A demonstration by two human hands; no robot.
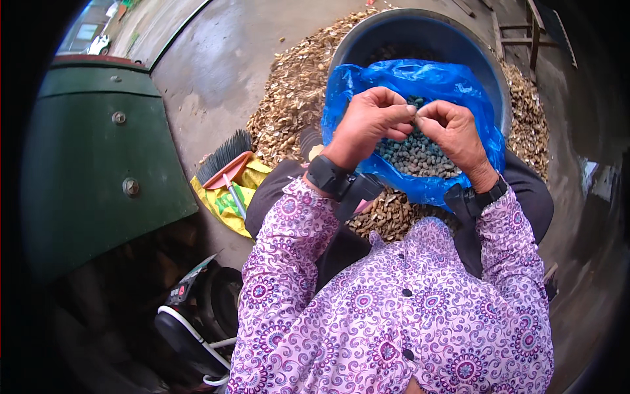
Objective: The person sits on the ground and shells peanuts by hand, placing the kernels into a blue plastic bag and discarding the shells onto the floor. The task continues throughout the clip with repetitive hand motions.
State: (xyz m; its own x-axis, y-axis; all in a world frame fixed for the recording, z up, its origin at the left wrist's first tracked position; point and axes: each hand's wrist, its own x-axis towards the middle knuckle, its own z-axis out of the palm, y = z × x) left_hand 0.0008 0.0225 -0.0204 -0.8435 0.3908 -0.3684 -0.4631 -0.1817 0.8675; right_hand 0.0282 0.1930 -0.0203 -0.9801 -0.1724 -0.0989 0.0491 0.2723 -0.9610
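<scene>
My left hand and my right hand meet over an open blue plastic bag. Thumb and fingers are pinched on each, the fingertips almost touching. Anything between them is too small to make out. Below the hands, inside the bag, lies a heap of small rounded kernels, tinted bluish by the plastic. The bag rests in and over the near rim of a large round basin, partly across my lap. Dark straps with black boxes circle both wrists.
Brown empty shells, like peanut shells, are piled around the basin and between my legs. On the left, a pink-headed broom lies on a yellow sack. Beyond it stands a dark green metal panel. A wooden frame is at far right.
</scene>
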